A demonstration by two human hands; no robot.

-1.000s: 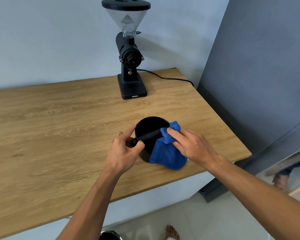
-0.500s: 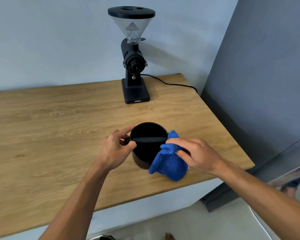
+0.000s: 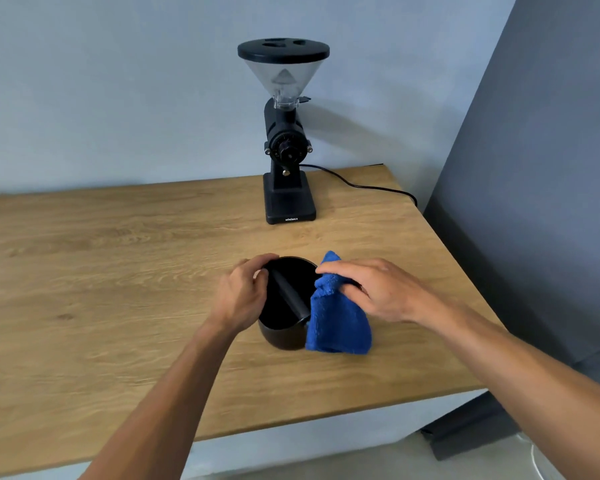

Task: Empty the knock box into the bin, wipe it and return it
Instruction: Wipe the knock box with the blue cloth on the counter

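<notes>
Oak counter (image 3: pixel 118 271), pale blue wall (image 3: pixel 118 81).

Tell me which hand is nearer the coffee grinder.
Left. The left hand, gripping the knock box, lies almost straight before the coffee grinder; the right hand sits further right.

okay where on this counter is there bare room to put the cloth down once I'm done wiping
The wide stretch of wooden counter left of the knock box is bare. There is also a bare strip between the box and the grinder. It is crowded on the right, where the blue cloth and right hand sit near the edge.
</notes>
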